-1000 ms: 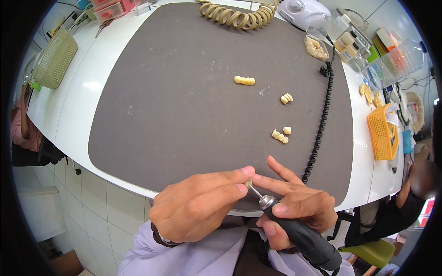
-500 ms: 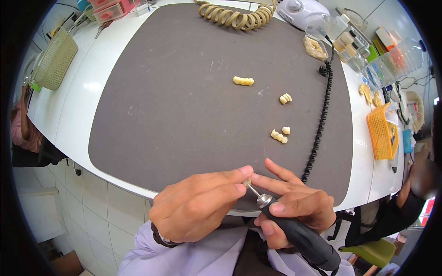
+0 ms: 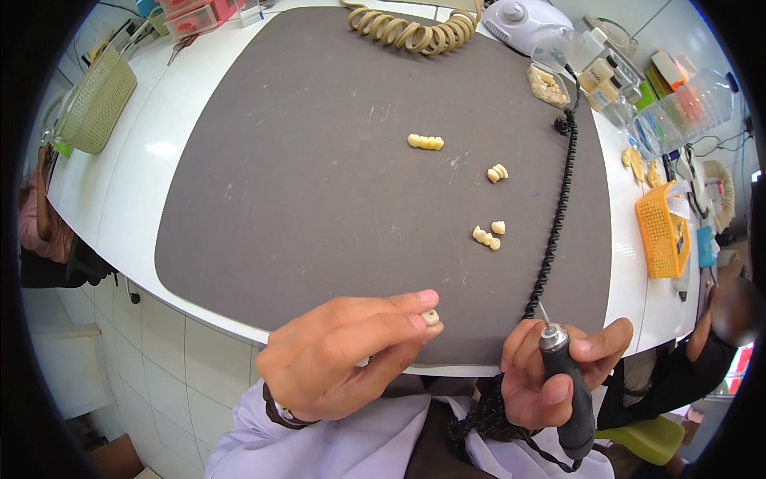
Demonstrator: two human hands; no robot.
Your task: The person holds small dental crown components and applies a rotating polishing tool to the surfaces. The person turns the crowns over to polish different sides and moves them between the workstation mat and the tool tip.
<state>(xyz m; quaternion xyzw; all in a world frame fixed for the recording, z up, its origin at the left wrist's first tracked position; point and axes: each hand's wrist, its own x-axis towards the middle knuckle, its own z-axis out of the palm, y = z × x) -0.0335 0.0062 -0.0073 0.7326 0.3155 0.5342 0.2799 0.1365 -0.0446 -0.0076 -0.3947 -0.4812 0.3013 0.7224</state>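
Between the fingertips of my left hand (image 3: 343, 351) is a small off-white dental crown (image 3: 431, 317), its hollow side showing. My right hand (image 3: 550, 367) is closed round a black rotary handpiece (image 3: 570, 399) with a silver collar and a thin bur pointing up and away. The bur is well apart from the crown, off to its right. Farther up the grey mat (image 3: 303, 207) lie a cream dental bridge (image 3: 425, 142), a smaller crown piece (image 3: 497, 173), a single crown (image 3: 499, 227) and another short bridge (image 3: 486, 238).
A coiled black cord (image 3: 558, 215) runs along the mat's right side. At the back sit a beige coiled hose (image 3: 415, 36), a white machine (image 3: 523, 24) and a clear box of dental pieces (image 3: 547, 85). An orange basket (image 3: 664, 231) stands right, a green one (image 3: 96, 100) left.
My right hand has drawn the handpiece away from the crown, to the right, and tilted it more upright. My left hand stays nearly in place, still holding the crown.
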